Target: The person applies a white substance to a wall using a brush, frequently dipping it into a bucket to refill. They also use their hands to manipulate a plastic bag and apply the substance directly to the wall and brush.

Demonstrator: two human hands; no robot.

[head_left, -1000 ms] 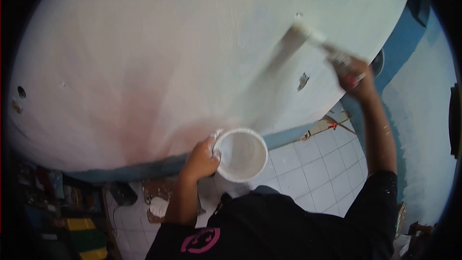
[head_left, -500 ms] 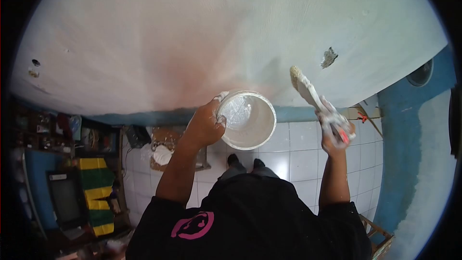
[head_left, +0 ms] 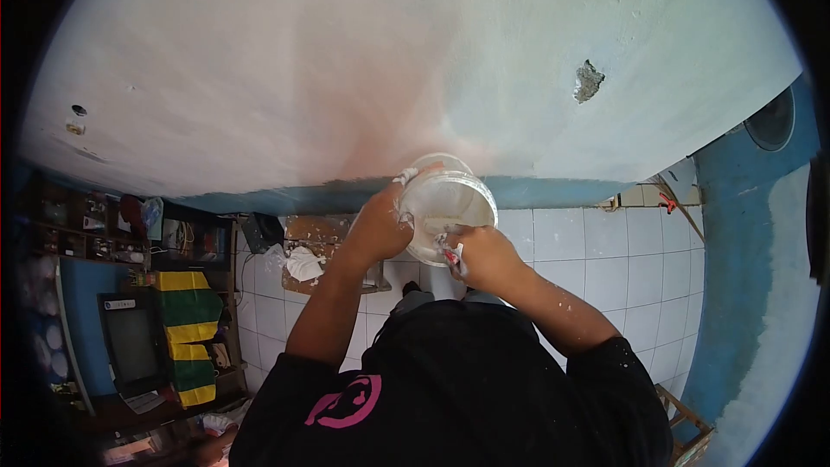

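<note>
A white paint bucket (head_left: 492, 204) hangs in front of my body, with my left hand (head_left: 383, 223) closed on its left rim. White paint smears my left fingers. At the bucket's near right edge my right hand (head_left: 481, 257) is wrapped round a paint-covered brush (head_left: 451, 252); a bit of red shows at its handle. The brush's bristle end is down inside the bucket and hard to make out. Beyond the bucket rises the wall (head_left: 536, 52), whitish above with a blue strip at its foot.
A chipped hole (head_left: 589, 82) marks the wall at right. Left of my feet, a paint-spattered wooden board (head_left: 322, 229) carries a crumpled white cloth (head_left: 304, 265). Shelves with a green and yellow cloth (head_left: 192, 320) line the left side. A wooden stool (head_left: 686, 424) stands at lower right.
My right hand has swung left from out by the wall to the bucket, bringing the brush down into it. My left hand still grips the bucket, which has tilted slightly.
</note>
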